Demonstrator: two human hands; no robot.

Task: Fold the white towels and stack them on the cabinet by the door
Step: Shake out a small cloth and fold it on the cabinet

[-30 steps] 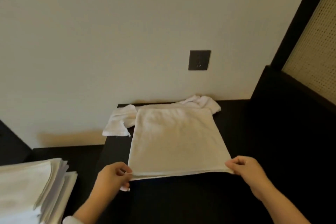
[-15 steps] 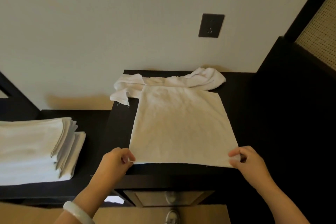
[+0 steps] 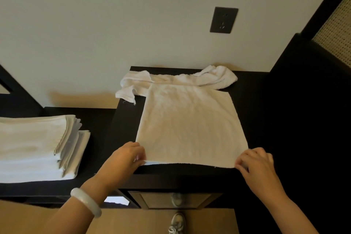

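Note:
A white towel (image 3: 190, 123) lies spread flat on the dark cabinet top (image 3: 254, 104). My left hand (image 3: 125, 157) pinches its near left corner. My right hand (image 3: 256, 163) pinches its near right corner. Both corners sit at the cabinet's front edge. A crumpled white towel (image 3: 182, 80) lies bunched along the wall behind the flat one, its left end hanging over the cabinet's side. A stack of folded white towels (image 3: 34, 146) rests on a lower dark surface at the left.
A dark wall socket (image 3: 223, 20) is above the cabinet. A tall dark panel with a woven screen (image 3: 336, 30) stands at the right. Below the front edge are a drawer (image 3: 171, 199), wooden floor and a shoe (image 3: 177, 222).
The view has tilted downward, bringing the folded stack and the floor into sight. The towel has been drawn toward the front edge and laid flat. Both hands keep hold of its near corners.

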